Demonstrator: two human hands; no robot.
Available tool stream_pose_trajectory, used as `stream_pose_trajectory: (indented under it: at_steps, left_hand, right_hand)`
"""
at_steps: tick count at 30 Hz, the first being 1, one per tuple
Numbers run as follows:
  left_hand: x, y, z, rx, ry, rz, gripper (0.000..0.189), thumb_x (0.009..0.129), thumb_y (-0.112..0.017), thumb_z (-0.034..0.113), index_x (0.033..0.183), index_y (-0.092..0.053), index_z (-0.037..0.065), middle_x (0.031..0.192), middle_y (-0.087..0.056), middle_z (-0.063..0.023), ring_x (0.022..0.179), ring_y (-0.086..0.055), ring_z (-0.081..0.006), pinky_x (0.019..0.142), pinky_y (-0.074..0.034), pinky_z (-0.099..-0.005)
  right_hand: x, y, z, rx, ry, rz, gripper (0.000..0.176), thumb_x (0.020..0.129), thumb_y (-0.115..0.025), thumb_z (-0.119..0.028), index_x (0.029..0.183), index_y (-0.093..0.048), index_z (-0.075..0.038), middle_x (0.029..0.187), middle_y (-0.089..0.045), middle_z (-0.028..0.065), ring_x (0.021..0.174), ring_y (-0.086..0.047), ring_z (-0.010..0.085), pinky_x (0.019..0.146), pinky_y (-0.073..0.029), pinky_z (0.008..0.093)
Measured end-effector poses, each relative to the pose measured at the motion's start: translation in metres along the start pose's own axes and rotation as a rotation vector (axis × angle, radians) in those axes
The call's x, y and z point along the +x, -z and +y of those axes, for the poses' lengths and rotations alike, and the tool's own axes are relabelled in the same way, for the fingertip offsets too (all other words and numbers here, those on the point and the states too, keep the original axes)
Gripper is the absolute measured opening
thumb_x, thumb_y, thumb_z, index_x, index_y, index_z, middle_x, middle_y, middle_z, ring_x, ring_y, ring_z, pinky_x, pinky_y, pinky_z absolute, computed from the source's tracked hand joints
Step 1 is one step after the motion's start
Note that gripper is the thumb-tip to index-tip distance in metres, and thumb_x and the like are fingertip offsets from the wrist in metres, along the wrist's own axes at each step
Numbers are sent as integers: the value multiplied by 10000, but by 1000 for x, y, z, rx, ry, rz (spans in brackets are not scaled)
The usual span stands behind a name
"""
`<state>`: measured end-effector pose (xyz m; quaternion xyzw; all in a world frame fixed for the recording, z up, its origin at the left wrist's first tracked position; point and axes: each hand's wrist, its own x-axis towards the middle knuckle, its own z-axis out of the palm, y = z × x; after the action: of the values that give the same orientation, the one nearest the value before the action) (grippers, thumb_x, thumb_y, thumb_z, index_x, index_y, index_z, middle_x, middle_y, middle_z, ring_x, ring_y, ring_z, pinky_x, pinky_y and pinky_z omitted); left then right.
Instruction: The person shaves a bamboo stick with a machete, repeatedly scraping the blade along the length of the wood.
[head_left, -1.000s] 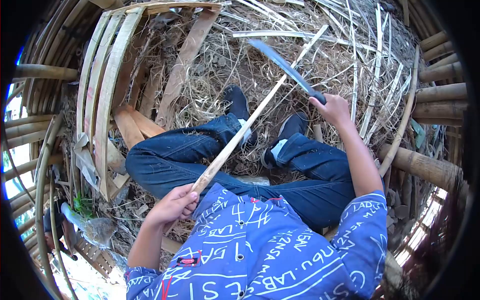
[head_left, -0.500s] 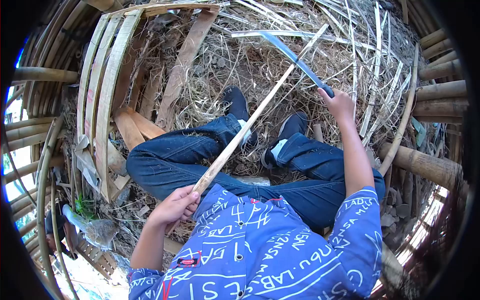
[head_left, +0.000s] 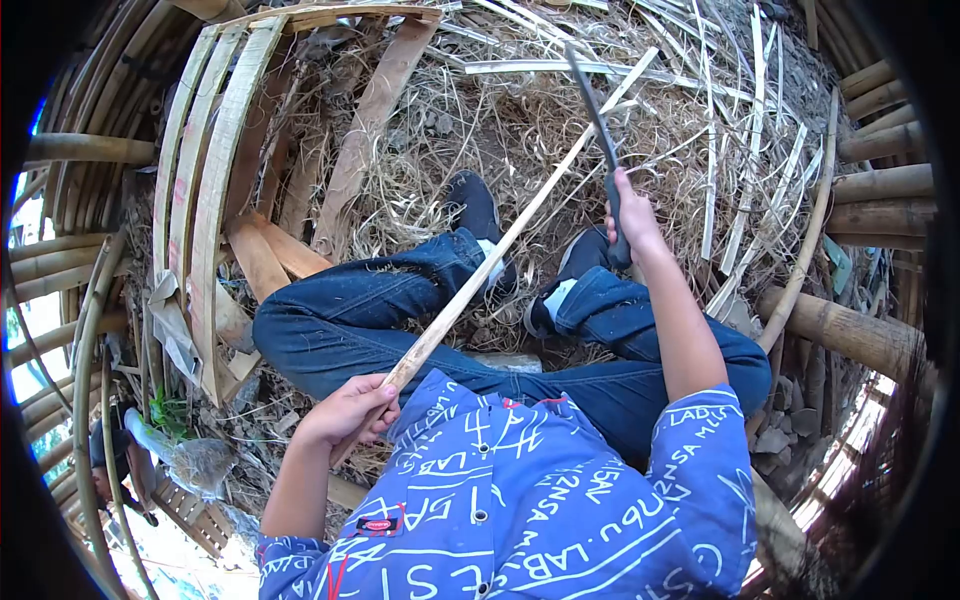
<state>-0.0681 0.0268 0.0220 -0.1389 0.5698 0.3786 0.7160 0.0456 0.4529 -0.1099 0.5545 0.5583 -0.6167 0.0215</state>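
My left hand (head_left: pixel 350 412) is closed round the near end of a long, pale bamboo strip (head_left: pixel 490 262), close to my shirt. The strip slants away over my legs to the far right. My right hand (head_left: pixel 636 218) grips the dark handle of a long knife (head_left: pixel 590 100). Its narrow blade points away from me and crosses the strip near the far end, apparently against it. A pale curl, perhaps a shaving, shows beside the blade there.
Dry shavings (head_left: pixel 420 140) cover the ground around my shoes. Split strips (head_left: pixel 755 120) lie at the far right. A slatted wooden frame (head_left: pixel 228 170) stands at the left. Bamboo poles (head_left: pixel 850 325) line the right side. A person (head_left: pixel 115 460) is partly visible at the lower left.
My right hand has come nearer my body and slightly left. The knife has swung more upright, and a pale curl shows at the blade. My left hand and the strip stay nearly still.
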Motion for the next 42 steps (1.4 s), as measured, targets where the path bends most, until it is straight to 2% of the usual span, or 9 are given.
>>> stream_pose_trajectory:
  at_steps: [2,10,14,16,22,25,32,38,42]
  left_hand:
    - [4,10,-2,-70,53,-64,264,1018,-482,311,847,-494,111,642,-376,68,497,-312,-15,398,-233,-164]
    - [3,16,-8,-200,206,-147,366,1024,-461,371,772,-461,106,569,-299,90,454,-262,-16,388,-205,-176]
    - [-4,16,-3,-51,102,-85,359,1030,-453,363,774,-456,112,551,-297,99,437,-250,-14,385,-191,-190]
    - [-1,11,0,-3,120,-84,353,1032,-453,355,775,-455,113,545,-300,99,432,-250,-14,385,-190,-193]
    - [9,16,13,-79,73,-155,333,1024,-467,341,780,-452,115,535,-287,82,407,-214,-28,370,-172,-213]
    - [9,11,12,-76,100,-127,327,1021,-473,338,781,-454,117,534,-289,81,402,-222,-30,369,-174,-210]
    - [10,-10,21,-67,36,-126,296,1032,-462,308,813,-468,110,554,-292,99,416,-229,-15,380,-170,-199]
    - [9,11,15,-118,93,-160,291,1023,-480,314,817,-473,109,560,-295,97,419,-242,-7,380,-173,-195]
    - [7,-2,12,-102,107,-139,282,1027,-470,292,825,-488,97,563,-318,89,420,-252,-13,379,-173,-191]
  right_hand:
    - [-5,4,15,-163,90,3,670,893,-518,-648,608,-548,-42,531,-533,36,395,-496,126,401,-406,288]
    - [-46,29,11,-1044,527,90,643,821,-572,-660,715,-677,-34,645,-645,189,685,-672,368,654,-515,461]
    - [0,79,25,-1277,795,201,674,817,-538,-703,766,-698,-50,700,-667,187,675,-671,362,654,-521,469]
    - [23,102,12,-1352,542,346,680,827,-524,-705,771,-694,-49,708,-672,184,682,-676,356,648,-523,470]
    - [1,82,-3,-1292,579,350,695,825,-527,-713,768,-677,-36,678,-666,182,649,-677,345,616,-522,449]
    - [-11,73,3,-1509,819,230,674,828,-528,-711,785,-683,-56,649,-660,165,622,-676,319,596,-521,417]
    - [36,90,8,-1289,521,365,684,824,-513,-727,829,-699,-69,682,-670,172,670,-684,336,633,-527,454]
    - [9,80,-3,-1492,856,212,678,815,-521,-738,816,-695,-83,634,-662,133,603,-676,300,564,-523,425]
    - [41,106,5,-1478,523,385,676,839,-503,-729,801,-695,-81,632,-660,110,580,-673,239,542,-525,406]
